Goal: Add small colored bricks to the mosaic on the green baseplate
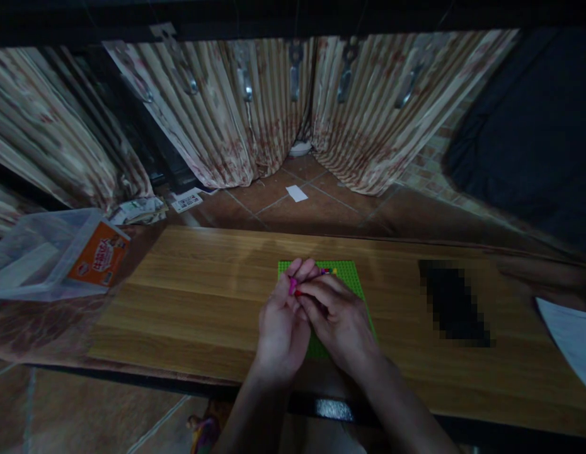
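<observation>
My left hand (282,321) is turned palm up and cupped, with a small magenta toy brick (292,286) held at its fingers. My right hand (338,318) reaches over that palm, thumb and forefinger pinched on a small red toy brick (297,293). The two bricks are close together; whether they touch is hard to tell. Under both hands lies a green studded baseplate (356,287), partly covered by them. A few small coloured bricks (329,271), one of them yellow, sit near the plate's far edge, just beyond my right fingers.
The baseplate rests on a long wooden tabletop (193,284). A pixelated dark object (456,302) lies to the right, with white paper (571,340) beyond. At left stands a clear plastic bin (47,252) with an orange label. Curtains (217,126) hang behind.
</observation>
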Demonstrator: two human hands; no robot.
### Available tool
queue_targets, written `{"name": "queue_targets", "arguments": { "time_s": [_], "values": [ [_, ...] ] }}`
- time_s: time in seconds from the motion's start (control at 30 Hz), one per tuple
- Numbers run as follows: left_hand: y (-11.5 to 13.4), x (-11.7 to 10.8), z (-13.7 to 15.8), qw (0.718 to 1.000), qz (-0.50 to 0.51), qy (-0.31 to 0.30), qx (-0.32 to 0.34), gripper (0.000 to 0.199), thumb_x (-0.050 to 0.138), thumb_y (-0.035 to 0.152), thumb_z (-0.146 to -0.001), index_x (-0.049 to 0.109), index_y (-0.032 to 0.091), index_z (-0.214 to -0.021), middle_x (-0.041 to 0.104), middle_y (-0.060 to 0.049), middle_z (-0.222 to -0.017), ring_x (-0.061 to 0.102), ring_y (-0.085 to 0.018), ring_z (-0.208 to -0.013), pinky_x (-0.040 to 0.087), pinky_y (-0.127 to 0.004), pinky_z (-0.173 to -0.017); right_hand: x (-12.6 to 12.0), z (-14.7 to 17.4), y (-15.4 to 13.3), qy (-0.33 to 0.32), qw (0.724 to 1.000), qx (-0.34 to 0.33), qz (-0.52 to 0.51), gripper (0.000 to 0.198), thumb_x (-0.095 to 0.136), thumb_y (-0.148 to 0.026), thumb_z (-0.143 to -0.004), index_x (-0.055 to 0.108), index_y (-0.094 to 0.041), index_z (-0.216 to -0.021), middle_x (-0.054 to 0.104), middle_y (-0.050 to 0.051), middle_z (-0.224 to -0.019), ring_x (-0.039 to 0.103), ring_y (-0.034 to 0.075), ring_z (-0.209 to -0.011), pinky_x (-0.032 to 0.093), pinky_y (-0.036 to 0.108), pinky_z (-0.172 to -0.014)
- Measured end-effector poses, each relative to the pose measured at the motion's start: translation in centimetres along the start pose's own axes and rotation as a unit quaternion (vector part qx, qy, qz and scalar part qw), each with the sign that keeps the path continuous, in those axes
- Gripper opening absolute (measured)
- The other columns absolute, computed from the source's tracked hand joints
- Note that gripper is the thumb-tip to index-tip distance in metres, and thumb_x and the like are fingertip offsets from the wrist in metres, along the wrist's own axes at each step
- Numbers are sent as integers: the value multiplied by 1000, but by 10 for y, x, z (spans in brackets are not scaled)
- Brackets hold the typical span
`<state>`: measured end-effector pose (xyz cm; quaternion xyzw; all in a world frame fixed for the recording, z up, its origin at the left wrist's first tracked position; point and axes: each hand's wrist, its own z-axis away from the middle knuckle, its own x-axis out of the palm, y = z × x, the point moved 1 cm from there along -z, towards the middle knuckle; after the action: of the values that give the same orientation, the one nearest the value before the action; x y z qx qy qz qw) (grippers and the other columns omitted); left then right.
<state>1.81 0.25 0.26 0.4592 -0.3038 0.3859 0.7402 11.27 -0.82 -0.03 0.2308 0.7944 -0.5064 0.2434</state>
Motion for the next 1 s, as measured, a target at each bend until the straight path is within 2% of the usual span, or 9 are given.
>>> {"name": "queue_targets", "arguments": {
  "time_s": [0.13, 0.23, 0.33, 0.43, 0.53, 0.63, 0.83, 1.0],
  "values": [
    [0, 0, 0, 1000, 4, 6, -2, 27, 44, 24, -95, 66, 12, -107, 68, -12, -115, 63, -20, -108, 46, -35, -100, -1, -1, -4, -1, 1000, 3, -17, 16, 52, -19, -91, 67, -24, -93, 65, 4, -93, 60, 20, -91, 49, 33, -81],
    [3, -1, -1, 999, 1, 42, 10, 25, 46, 24, -94, 66, 12, -103, 69, -12, -111, 65, -19, -104, 49, -33, -95, -16, -3, 4, 7, 998, 30, -47, 13, 55, -23, -90, 67, -25, -89, 66, 2, -90, 62, 18, -86, 50, 30, -75],
    [8, -5, -2, 993, -9, 113, 21, 18, 50, 21, -92, 66, 12, -95, 71, -9, -92, 67, -14, -84, 52, -27, -83, -39, -4, 25, 87, 992, 91, -28, 11, 59, -30, -87, 68, -24, -89, 68, 2, -86, 63, 17, -77, 50, 30, -71],
    [12, -7, -3, 991, -4, 133, 22, 13, 52, 17, -89, 65, 12, -89, 67, -3, -75, 61, -8, -64, 51, -21, -69, -51, -3, 47, 123, 982, 140, -11, 14, 61, -34, -84, 69, -22, -85, 71, 3, -85, 65, 19, -77, 50, 31, -70],
    [13, -8, -3, 992, -2, 122, 18, 12, 53, 15, -87, 65, 12, -87, 64, -1, -71, 57, -6, -59, 49, -19, -63, -46, -2, 59, 92, 982, 166, 11, 16, 58, -33, -84, 70, -22, -83, 72, 3, -84, 67, 20, -76, 50, 32, -70],
    [12, -7, -3, 993, -8, 117, 18, 11, 54, 13, -85, 65, 12, -86, 63, -1, -69, 56, -6, -58, 48, -19, -62, -35, -2, 62, 73, 984, 161, 38, 19, 54, -32, -85, 71, -23, -84, 73, 4, -85, 67, 21, -77, 50, 33, -73],
    [12, -5, -2, 994, -17, 107, 15, 12, 53, 11, -85, 65, 12, -84, 61, -1, -68, 56, -7, -58, 48, -19, -61, -26, -2, 64, 77, 987, 132, 51, 20, 53, -31, -86, 72, -25, -87, 74, 4, -90, 68, 21, -81, 51, 34, -76],
    [14, -5, -1, 994, -19, 105, 6, 13, 52, 12, -86, 65, 12, -84, 60, 0, -68, 54, -6, -56, 47, -19, -60, -24, -4, 63, 83, 985, 148, 33, 20, 54, -30, -85, 72, -23, -89, 74, 4, -93, 69, 21, -84, 52, 33, -77]
  ]
}}
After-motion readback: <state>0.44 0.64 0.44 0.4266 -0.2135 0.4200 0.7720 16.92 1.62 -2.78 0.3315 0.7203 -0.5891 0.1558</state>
